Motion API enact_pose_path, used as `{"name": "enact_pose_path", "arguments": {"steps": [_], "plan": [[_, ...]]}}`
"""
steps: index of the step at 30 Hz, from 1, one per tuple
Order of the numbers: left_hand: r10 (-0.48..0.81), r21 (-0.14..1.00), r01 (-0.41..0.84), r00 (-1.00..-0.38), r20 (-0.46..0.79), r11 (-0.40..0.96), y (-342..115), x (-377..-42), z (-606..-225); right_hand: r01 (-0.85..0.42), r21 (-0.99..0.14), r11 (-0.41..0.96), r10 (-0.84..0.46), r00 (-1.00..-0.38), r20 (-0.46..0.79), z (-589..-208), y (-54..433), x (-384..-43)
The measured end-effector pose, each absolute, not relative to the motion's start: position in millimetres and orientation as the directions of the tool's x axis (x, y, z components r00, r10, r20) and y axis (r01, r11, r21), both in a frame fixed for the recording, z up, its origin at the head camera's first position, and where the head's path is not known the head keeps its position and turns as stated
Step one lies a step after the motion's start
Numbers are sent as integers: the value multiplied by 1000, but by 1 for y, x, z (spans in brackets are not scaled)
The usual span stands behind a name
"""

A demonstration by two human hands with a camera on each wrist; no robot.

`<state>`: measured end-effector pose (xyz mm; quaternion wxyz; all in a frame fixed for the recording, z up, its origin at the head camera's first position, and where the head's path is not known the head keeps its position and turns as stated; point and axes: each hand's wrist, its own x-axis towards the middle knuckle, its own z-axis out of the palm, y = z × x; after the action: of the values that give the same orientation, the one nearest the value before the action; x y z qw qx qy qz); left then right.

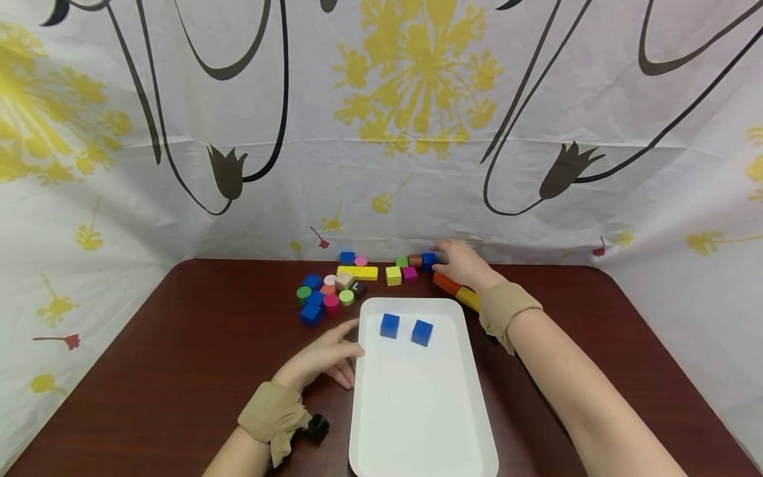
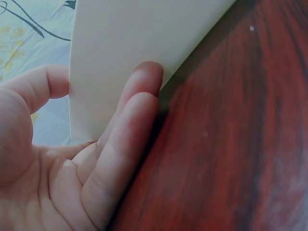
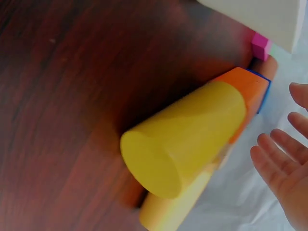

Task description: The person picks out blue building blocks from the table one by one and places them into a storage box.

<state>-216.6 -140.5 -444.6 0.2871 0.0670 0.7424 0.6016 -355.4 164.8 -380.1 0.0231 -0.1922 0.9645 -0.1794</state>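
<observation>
A white tray (image 1: 417,404) lies lengthwise on the table, with two blue cubes, one on the left (image 1: 390,326) and one on the right (image 1: 422,333), near its far end. At the tray's left side, my left hand (image 1: 324,354) holds the rim: the thumb reaches over the edge and fingers (image 2: 127,125) lie along the outer wall. My right hand (image 1: 465,265) is at the back of the table, fingers spread beside another blue block (image 1: 428,262). In the right wrist view the hand appears apart from that block, holding nothing. Beside it are an orange block (image 3: 243,89) and a yellow cylinder (image 3: 187,134).
Left of the tray's far end sits a cluster of coloured blocks, including a green cylinder (image 1: 304,295) and a magenta cylinder (image 1: 331,305). Behind the tray are a long yellow block (image 1: 357,273), a yellow cube (image 1: 393,275) and a magenta cube (image 1: 409,273). A patterned cloth (image 1: 381,185) hangs behind the table.
</observation>
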Motion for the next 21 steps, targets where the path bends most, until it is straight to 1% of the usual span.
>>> {"name": "enact_pose_path", "arguments": {"steps": [9,21], "plan": [[446,930,-245,-824,-349,275,-140,-218,-445,-337,-320,886,-360,-933,-15,-389,160,-361],[453,933,-245,-823,-344,264,-140,-217,-445,-401,-235,886,-415,-910,-14,-401,157,-368]]}}
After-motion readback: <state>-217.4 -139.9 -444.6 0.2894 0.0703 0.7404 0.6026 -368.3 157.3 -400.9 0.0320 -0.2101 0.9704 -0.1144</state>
